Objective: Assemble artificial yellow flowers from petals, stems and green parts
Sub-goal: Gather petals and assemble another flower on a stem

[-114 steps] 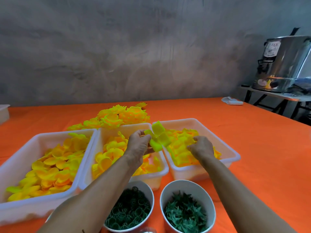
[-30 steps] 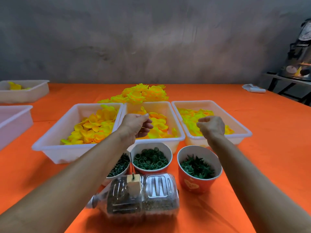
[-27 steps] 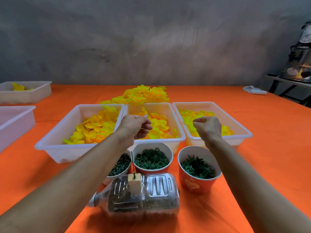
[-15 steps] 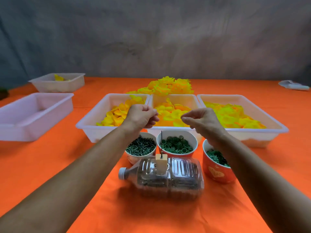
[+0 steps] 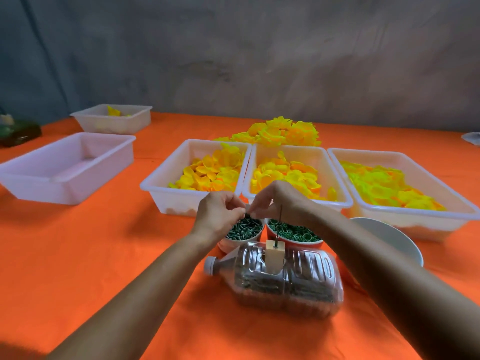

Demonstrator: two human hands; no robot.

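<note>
My left hand (image 5: 219,213) and my right hand (image 5: 281,200) meet fingertip to fingertip above a cup of green stem pieces (image 5: 242,231). Together they pinch a small piece (image 5: 246,210), too small to identify. Beside that cup stands a cup of green rings (image 5: 293,232). A clear bottle (image 5: 283,279) lies on its side in front, carrying a wooden block (image 5: 274,256) with a thin upright pin (image 5: 279,222). Three white trays of yellow petals (image 5: 207,175) (image 5: 284,175) (image 5: 384,187) stand behind the cups. Finished yellow flowers (image 5: 280,131) are piled at the back.
A third cup (image 5: 389,236) sits under my right forearm, its contents hidden. An empty white tray (image 5: 67,175) and a farther tray (image 5: 111,124) holding a few yellow bits stand at the left. The orange tablecloth (image 5: 104,255) covers the table. A dark object (image 5: 19,132) lies at the far left.
Both hands have come down and together over the stem cup, fingertips now touching. The view has swung left, bringing the two left trays further in.
</note>
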